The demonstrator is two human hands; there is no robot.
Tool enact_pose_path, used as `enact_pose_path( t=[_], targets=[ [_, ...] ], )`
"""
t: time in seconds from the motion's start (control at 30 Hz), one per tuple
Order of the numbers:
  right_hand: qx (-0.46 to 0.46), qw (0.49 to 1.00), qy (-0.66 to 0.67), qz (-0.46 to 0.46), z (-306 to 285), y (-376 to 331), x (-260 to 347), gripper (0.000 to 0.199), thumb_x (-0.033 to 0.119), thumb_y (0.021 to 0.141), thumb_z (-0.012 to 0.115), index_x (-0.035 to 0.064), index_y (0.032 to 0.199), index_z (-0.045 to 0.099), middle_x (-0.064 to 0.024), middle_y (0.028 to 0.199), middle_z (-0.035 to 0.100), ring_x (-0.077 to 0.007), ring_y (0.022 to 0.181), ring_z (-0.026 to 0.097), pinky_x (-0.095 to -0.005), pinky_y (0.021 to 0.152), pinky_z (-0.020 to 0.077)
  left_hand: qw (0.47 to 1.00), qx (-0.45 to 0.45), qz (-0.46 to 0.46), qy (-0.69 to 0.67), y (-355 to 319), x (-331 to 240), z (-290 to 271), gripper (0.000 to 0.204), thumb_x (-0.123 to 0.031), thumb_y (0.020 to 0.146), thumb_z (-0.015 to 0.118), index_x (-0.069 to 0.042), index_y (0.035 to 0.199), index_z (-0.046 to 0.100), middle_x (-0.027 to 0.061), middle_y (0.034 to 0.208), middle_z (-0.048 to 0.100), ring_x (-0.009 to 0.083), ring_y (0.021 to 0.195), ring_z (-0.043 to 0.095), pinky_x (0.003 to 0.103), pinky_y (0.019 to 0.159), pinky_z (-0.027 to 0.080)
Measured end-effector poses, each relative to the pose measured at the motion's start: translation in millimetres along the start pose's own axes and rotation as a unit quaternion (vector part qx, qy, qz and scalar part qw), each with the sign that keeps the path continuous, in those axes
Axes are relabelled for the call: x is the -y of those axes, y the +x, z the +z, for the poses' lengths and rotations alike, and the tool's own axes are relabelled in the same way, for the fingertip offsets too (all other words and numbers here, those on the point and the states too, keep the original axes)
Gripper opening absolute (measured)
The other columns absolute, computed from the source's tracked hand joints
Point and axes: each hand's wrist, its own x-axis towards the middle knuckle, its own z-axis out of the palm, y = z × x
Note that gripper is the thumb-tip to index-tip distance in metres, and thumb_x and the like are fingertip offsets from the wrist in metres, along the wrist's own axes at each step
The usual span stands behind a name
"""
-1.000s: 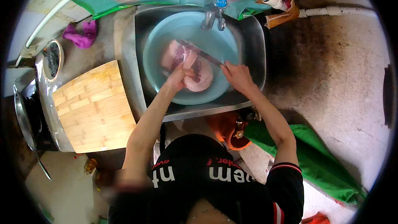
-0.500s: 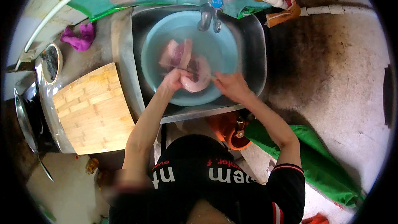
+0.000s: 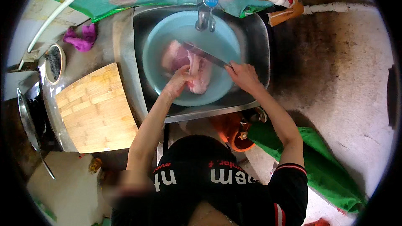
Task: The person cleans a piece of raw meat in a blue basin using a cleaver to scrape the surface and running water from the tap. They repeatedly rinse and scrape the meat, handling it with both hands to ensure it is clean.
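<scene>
Head view: right hand (image 3: 244, 75) now gripping knife (image 3: 205, 55), blade raised again across the meat (image 3: 190, 68); left hand (image 3: 178, 83) pressing that pink slab inside the pale-blue basin (image 3: 157, 77), beneath the tap (image 3: 205, 14). Cutting appears to be resuming.

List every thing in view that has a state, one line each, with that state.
left hand: gripping the raw meat
right hand: closed on the knife handle
knife: held, blade lying across the meat
raw meat: in the basin
light blue basin: sitting in the sink
tap: flow not discernible
wooden cutting board: bare
</scene>
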Motion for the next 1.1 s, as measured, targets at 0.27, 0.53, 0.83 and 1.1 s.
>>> enact_pose_path(
  t=[0.27,0.53,0.83,1.1],
  targets=[
    [0.025,0.993,-0.073,-0.087,-15,-40,49,0.024,0.029,0.090,0.056,0.0064,0.082,0.054,-0.0171,0.065,0.060,-0.0404,0.062,0.060,-0.0523,0.055,0.0476,0.996,-0.043,-0.014,-0.070,-14,1,10,0.056,-0.007,0.073,0.066,-0.003,0.126,0.049,0.0058,0.108,0.059,0.0170,0.096,0.057,0.029,0.085,0.047],
    [0.004,0.996,-0.040,-0.076,-16,-18,41,0.025,0.031,0.092,0.053,0.0076,0.086,0.057,-0.0160,0.063,0.062,-0.0406,0.059,0.062,-0.0536,0.056,0.0482,0.998,-0.054,0.009,-0.010,-8,10,-2,0.061,0.003,0.071,0.064,-0.001,0.130,0.046,0.0081,0.114,0.057,0.0199,0.103,0.056,0.033,0.090,0.047],
    [0.018,0.997,-0.071,-0.008,-10,-9,30,0.024,0.031,0.091,0.053,0.0075,0.088,0.057,-0.0193,0.066,0.062,-0.0425,0.064,0.061,-0.0533,0.060,0.0492,0.998,-0.059,-0.006,-0.035,-14,6,4,0.063,0.008,0.069,0.062,0.000,0.129,0.047,0.0091,0.116,0.057,0.0210,0.105,0.057,0.034,0.092,0.047],
    [0.003,1.000,-0.008,-0.006,0,-14,29,0.024,0.029,0.090,0.055,0.0052,0.086,0.058,-0.0201,0.071,0.061,-0.0420,0.069,0.060,-0.0518,0.064,0.0489,0.997,-0.008,-0.022,-0.067,-14,5,-2,0.062,0.005,0.069,0.063,-0.001,0.129,0.046,0.0078,0.112,0.058,0.0198,0.097,0.058,0.032,0.088,0.047]
  ],
)
